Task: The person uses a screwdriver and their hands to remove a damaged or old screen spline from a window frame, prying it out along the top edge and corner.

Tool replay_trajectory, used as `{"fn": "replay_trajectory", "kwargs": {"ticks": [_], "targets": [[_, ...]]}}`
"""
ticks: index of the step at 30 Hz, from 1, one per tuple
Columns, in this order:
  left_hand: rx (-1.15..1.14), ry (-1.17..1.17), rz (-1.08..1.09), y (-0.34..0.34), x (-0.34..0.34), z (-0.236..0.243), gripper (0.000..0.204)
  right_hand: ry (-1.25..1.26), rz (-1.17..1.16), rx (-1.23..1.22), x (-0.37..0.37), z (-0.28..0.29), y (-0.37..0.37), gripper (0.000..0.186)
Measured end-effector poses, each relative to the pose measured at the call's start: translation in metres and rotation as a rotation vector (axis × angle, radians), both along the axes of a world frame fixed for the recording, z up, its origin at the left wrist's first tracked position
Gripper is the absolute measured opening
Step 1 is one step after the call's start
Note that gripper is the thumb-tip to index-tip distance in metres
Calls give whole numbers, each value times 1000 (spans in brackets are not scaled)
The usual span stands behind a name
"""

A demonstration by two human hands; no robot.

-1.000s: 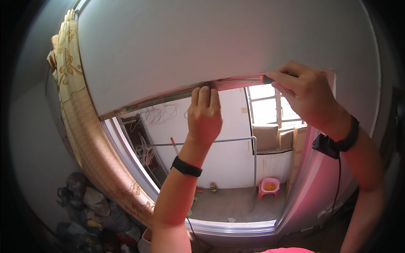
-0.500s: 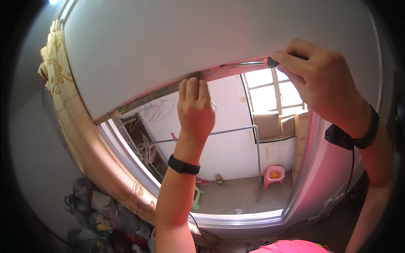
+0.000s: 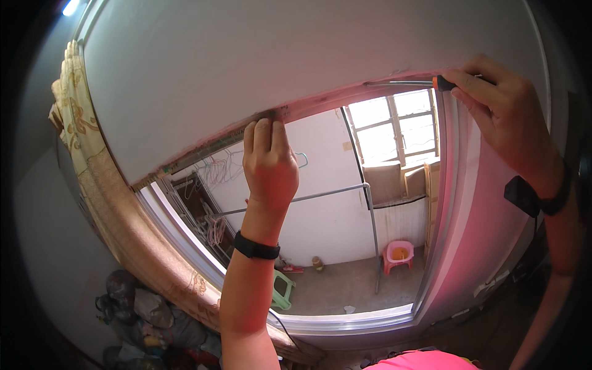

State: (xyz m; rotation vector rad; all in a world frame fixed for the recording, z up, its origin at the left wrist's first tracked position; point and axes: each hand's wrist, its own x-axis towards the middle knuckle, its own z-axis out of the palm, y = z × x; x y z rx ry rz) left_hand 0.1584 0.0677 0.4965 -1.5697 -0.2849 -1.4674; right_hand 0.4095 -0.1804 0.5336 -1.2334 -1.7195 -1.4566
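Observation:
My right hand (image 3: 509,114) is closed around the black and orange handle of a screwdriver (image 3: 410,82), held almost level at the upper right. The metal shaft points left, its tip at the pinkish lower edge (image 3: 336,97) of a large white overhead surface (image 3: 246,55). Further left along that edge, my left hand (image 3: 270,163) is raised with its fingers bent and pressed together. Its fingertips rest at a dark, worn strip (image 3: 213,140) running along the edge. Whatever they grip there is hidden behind the fingers. Black bands circle both wrists.
Below the edge is a window opening with a white sill (image 3: 345,322). Beyond it are a metal rail (image 3: 327,192), wire hangers (image 3: 216,169), a pink child's seat (image 3: 398,254) and a green stool (image 3: 283,291). A patterned curtain (image 3: 117,185) hangs left, above piled bags (image 3: 151,314).
My right hand has moved right with the screwdriver, and its tip now sits further right along the edge. The left hand has shifted slightly left. The whole view has also moved a little.

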Motion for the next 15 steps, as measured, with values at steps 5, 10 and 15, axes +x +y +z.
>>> {"fn": "replay_trajectory", "kwargs": {"ticks": [5, 10, 15], "targets": [[20, 0, -24, 3, -1, 0, 16, -39, 50, 68, -15, 3, 21, 18], [-38, 24, -69, 1, 1, -2, 25, -31, 101, 64, -37, 4, 48, 14], [-73, 35, -54, 3, -2, -3, 25, -40, 28, 19, -62, 0, 63, 25]]}}
